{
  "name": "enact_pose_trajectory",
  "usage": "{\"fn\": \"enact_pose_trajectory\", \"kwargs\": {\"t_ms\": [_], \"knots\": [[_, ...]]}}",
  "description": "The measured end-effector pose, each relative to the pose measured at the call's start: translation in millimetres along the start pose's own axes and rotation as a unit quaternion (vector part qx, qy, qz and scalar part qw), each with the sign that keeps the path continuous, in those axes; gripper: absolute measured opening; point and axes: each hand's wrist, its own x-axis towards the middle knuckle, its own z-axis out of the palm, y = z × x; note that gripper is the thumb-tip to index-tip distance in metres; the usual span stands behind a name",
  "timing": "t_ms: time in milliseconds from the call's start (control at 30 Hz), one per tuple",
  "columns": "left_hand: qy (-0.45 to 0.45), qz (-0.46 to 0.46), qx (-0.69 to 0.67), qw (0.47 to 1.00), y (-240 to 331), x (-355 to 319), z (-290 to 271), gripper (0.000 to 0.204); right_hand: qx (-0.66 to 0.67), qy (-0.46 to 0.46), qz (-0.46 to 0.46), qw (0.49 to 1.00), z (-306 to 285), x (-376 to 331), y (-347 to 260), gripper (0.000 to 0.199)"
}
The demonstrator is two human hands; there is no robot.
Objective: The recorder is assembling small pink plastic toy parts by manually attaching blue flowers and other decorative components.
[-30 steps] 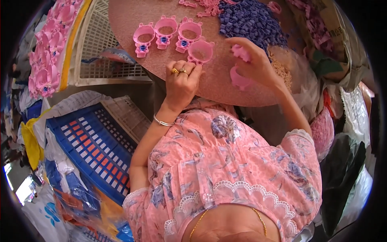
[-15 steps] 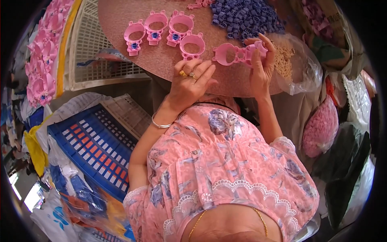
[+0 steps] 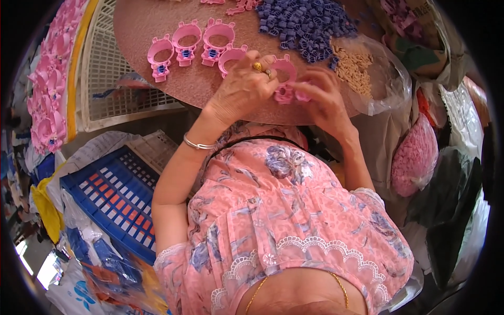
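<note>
Round brown table (image 3: 157,79), white crate (image 3: 110,89) at left, blue crate (image 3: 113,194) below. Left hand (image 3: 241,86), right hand (image 3: 323,97): fingers clamped on pink ring piece (image 3: 286,79).

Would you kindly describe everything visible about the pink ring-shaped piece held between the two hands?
The pink ring-shaped piece looks like glossy moulded plastic: a round open frame with a lobed lower part, like the four pieces lined up to its left. It is held just above the near edge of the round speckled table. The left hand, wearing gold rings, covers its left side, while the right hand pinches its lower right part. Much of the ring is hidden by fingers, so any blue insert cannot be made out.
</note>
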Motion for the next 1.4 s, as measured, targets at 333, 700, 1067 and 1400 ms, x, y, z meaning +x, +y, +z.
{"fn": "enact_pose_trajectory", "kwargs": {"t_ms": [333,700,1067,1400], "knots": [[0.07,-0.048,-0.11,0.99,22,-13,-11,0.023,-0.077,0.011,-0.046,0.996,-9,-8,14,0.063],[0.064,-0.073,-0.082,0.992,20,-36,-4,0.029,0.01,0.014,-0.022,1.0,16,-5,20,0.045],[0.272,-0.238,-0.078,0.929,29,-77,17,0.045,-0.161,0.093,-0.048,0.981,8,79,28,0.021],[0.183,-0.374,-0.049,0.908,33,-66,8,0.061,-0.205,0.031,-0.083,0.975,15,97,39,0.023]]}}
